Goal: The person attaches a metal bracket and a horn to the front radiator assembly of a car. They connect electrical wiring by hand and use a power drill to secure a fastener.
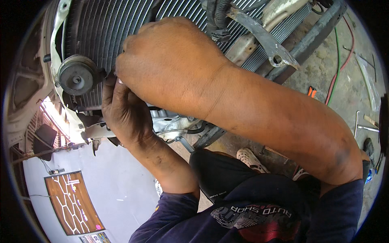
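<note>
A round dark car horn (77, 77) is mounted in front of the finned radiator (97, 30) at upper left. Just right of the horn, the fingers of my left hand (126, 111) point upward and pinch at a small dark part by its edge, which is mostly covered. My right hand (168, 56) reaches across from the right and meets the left fingertips. It is curled closed with its back toward me, and its fingers and whatever they grip are hidden behind it.
A grey metal bracket (265, 38) juts out right of my right hand, near black hoses (219, 18). A metal beam (308, 40) runs at upper right. On the concrete floor lie red and green hoses (336, 65), an orange-handled tool (311, 91) and metal tools (366, 128).
</note>
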Demonstrator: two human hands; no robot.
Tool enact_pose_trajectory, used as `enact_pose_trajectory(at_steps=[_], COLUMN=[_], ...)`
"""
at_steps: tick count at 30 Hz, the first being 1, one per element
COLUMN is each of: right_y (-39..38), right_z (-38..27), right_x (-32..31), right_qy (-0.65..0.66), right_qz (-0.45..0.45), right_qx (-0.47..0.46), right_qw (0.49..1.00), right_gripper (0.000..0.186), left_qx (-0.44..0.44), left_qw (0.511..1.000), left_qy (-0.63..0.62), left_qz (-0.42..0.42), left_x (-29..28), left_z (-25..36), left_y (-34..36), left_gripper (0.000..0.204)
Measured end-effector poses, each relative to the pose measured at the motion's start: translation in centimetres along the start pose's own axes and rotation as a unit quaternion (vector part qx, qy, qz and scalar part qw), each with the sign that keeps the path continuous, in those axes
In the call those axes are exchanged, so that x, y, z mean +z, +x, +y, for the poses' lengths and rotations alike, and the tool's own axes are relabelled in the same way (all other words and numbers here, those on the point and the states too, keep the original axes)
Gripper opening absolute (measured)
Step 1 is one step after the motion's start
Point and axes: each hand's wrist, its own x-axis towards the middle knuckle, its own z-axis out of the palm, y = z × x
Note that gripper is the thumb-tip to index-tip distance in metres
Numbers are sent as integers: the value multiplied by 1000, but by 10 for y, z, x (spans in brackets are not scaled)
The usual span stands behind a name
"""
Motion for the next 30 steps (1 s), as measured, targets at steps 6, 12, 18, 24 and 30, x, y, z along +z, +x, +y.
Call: enact_pose_trajectory(at_steps=[6,12,18,24,30], right_y=[12,19,30,17,16], right_z=[4,27,3,-2,3], right_x=[-12,18,-23,1,8], right_qy=[71,-33,250,157,103], right_qz=[-39,18,-71,37,91], right_qx=[29,-166,113,31,-60], right_qw=[996,985,959,986,989], right_gripper=[17,19,21,21,24], left_qx=[11,54,58,107,124], left_qw=[995,980,966,963,943], left_qy=[-92,-188,-247,-238,-302], left_qz=[-21,-32,-52,-62,-61], left_x=[-4,6,16,6,9], left_z=[-10,-29,-34,-32,-24], left_y=[7,10,7,9,12], left_gripper=[38,39,41,48,49])
